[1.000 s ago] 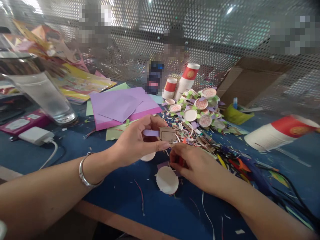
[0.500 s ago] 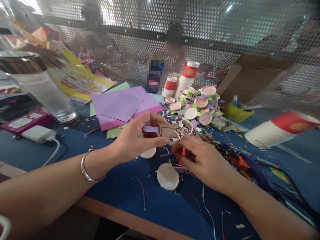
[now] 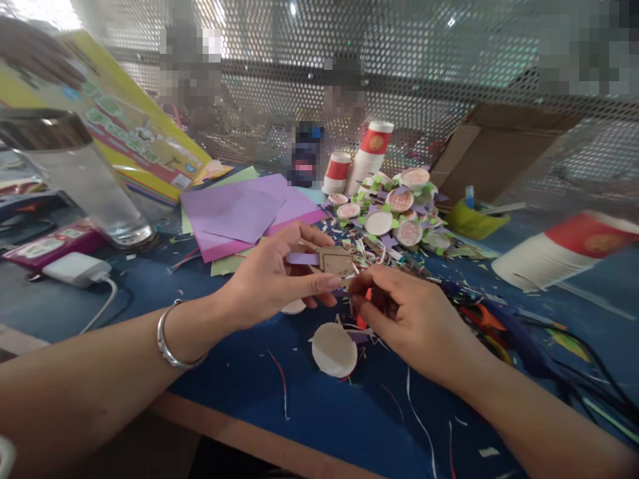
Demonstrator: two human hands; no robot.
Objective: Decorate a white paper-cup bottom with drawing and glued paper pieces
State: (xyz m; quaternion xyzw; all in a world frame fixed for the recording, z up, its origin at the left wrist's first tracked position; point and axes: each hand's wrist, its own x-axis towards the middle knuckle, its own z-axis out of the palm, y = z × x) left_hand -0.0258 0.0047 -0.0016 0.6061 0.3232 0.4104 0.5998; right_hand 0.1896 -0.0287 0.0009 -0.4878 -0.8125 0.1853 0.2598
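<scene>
My left hand [image 3: 279,276] grips a small brown cardboard piece [image 3: 335,261] with dark outline marks, and a purple paper strip [image 3: 303,258] lies against its left side. Close by on the right is my right hand [image 3: 399,306], its fingertips pinched near the cardboard's lower right edge; whatever they hold is hidden. Something orange-red [image 3: 364,313] shows behind those fingers. Below both hands a white paper disc [image 3: 334,349] lies on the blue table [image 3: 239,392]. Another white disc [image 3: 293,307] is partly covered by my left hand.
Purple paper sheets [image 3: 239,209] lie behind my left hand. Farther back are a heap of round paper pieces [image 3: 399,213] and stacked paper cups [image 3: 369,159]. A glass bottle [image 3: 94,186] stands left; a tilted cup stack [image 3: 564,253] and cables [image 3: 559,372] lie right. Paper scraps litter the table.
Another person's hand at the upper left has raised the yellow package more upright. My right hand has shifted slightly right, and the thin purple strip by its fingertips no longer shows clearly.
</scene>
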